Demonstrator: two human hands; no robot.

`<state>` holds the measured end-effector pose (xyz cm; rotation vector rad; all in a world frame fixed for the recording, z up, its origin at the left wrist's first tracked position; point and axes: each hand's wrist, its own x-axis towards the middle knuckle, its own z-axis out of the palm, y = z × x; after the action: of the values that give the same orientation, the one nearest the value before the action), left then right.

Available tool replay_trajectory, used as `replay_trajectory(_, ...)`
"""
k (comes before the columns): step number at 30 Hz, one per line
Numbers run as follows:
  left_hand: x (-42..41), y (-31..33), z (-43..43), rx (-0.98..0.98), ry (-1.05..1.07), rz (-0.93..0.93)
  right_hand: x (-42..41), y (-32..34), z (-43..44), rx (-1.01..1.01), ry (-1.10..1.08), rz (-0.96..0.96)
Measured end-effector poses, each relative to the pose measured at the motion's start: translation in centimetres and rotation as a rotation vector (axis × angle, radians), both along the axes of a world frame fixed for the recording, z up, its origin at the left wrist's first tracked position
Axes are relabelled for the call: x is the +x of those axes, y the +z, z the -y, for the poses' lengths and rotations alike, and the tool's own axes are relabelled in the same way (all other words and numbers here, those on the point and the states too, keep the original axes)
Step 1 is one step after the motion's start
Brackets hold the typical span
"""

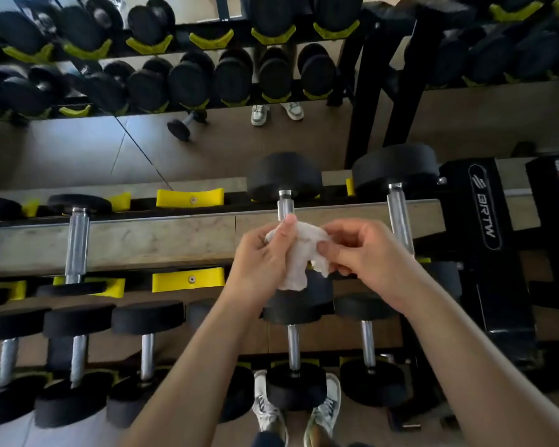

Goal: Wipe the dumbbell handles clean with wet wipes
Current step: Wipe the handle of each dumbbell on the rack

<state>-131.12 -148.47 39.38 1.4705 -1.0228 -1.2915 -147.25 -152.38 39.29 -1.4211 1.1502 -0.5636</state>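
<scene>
Dumbbells [77, 240] on black-yellow rack [484, 204]; mirror [62, 146] behind; wood floor [333, 333].

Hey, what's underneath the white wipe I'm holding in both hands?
A racked dumbbell. Its chrome handle shows above the wipe; the rest of the handle is covered by the wipe, left hand and right hand.

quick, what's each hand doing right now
Left hand: pinching the wet wipe.
Right hand: pinching the same wet wipe.
</scene>
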Motion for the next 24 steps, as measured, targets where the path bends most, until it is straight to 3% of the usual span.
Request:
replay_trajectory(5, 1.2, -2.8, 0.4, 0.076, 0.111, 0.062, 2.4, -2.9, -0.4, 0.489, -0.549, 0.511)
replay_trajectory(8, 1.4, -4.4, 0.5, 0.053, 0.144, 0.182, 4.4, -4.1, -1.4, 0.569, -0.505, 0.604)
replay_trajectory(11, 2.4, -5.5, 0.8, 0.043, 0.049, 0.212, 6.1, -4.6, -1.8, 0.447, -0.348, 0.374)
replay_trajectory(15, 4.1, -6.6, 1.1, -0.007, -0.110, 0.142, 6.6, -5.3, 0.6, 0.191, -0.336, 0.073)
replay_trajectory(20, 5.2, -9.3, 1.8, -0.002, -0.096, 0.332, 6.3, -8.4, 4.0, -0.057, -0.448, -0.226)
replay_trajectory(24, 5.7, -10.8, 1.6, -0.084, -0.149, 0.493, 5.9, -10.6, 5.3, -0.084, -0.377, -0.194)
